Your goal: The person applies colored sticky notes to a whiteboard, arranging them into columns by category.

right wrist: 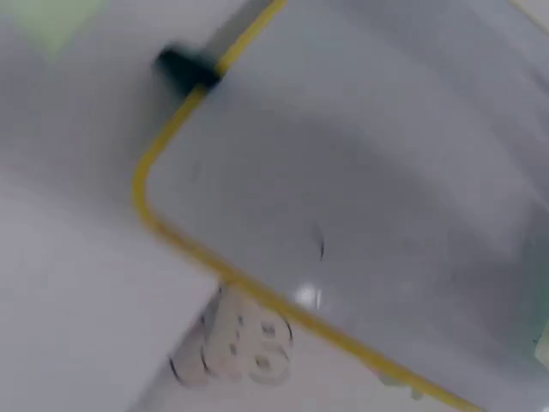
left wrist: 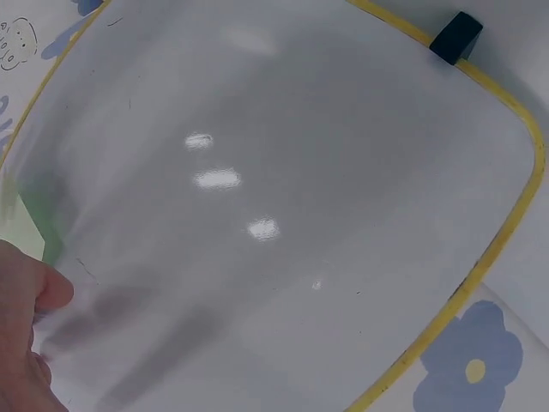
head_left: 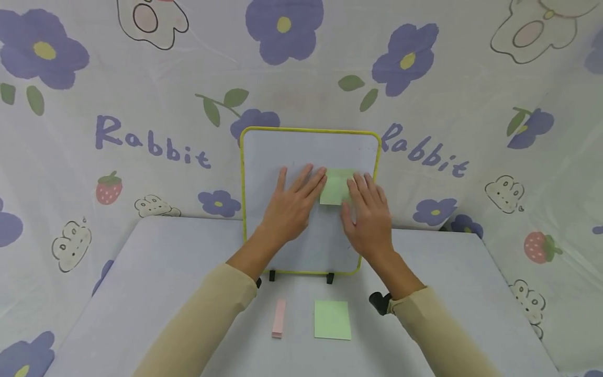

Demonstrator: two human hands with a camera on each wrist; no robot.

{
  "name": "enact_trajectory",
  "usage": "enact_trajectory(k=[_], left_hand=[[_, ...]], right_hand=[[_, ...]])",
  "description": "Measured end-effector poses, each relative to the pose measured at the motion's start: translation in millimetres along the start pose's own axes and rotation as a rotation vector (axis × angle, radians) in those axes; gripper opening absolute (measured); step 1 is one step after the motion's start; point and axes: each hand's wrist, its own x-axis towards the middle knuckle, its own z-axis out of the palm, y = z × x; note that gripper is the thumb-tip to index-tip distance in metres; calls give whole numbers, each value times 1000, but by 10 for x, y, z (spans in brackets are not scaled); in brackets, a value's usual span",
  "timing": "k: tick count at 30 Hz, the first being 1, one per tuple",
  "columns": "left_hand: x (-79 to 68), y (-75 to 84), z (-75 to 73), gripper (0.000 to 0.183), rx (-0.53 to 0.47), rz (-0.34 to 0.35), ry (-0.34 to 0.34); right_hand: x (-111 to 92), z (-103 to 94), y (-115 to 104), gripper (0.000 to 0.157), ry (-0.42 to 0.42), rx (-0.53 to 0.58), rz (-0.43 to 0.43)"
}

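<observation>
A light green sticky note (head_left: pixel 333 189) lies against the upper right of a whiteboard (head_left: pixel 301 251) with a yellow rim. My left hand (head_left: pixel 289 209) is spread flat on the board, its fingertips at the note's upper left edge. At the note's right side, my right hand (head_left: pixel 370 217) has its fingers extended over the edge. In the left wrist view, part of my left hand (left wrist: pixel 26 330) shows just below the note's green edge (left wrist: pixel 39 219). The right wrist view is blurred, and my right hand lies outside it.
The board stands on black feet (head_left: pixel 330 278) on a white table (head_left: pixel 179 251). In front of it lie a green sticky note pad (head_left: pixel 332 320) and a narrow pink pad (head_left: pixel 279 318). A cloth with flowers and rabbits (head_left: pixel 301 89) hangs behind.
</observation>
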Motion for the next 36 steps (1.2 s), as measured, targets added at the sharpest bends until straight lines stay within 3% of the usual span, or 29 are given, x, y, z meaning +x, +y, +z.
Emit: enact_trajectory(k=[3,6,17,32,36], left_hand=[[10,-3,15,67,10,1,5],[18,-10,23,67,22,2,10],[59,4,74,65,28,-14,11],[91,-4,54,64,30,-25,-24],[96,-5,36,66,32,-30,-62]], right_hand=[[74,-1,74,62,-164,-240,-226],[151,-4,104,68,-267,-355,-326],[272,10,117,70,-332,-453,-347],[248,-24,276,72,-316,-430,-330],[214,-58,338,72,-317,-406,-299]])
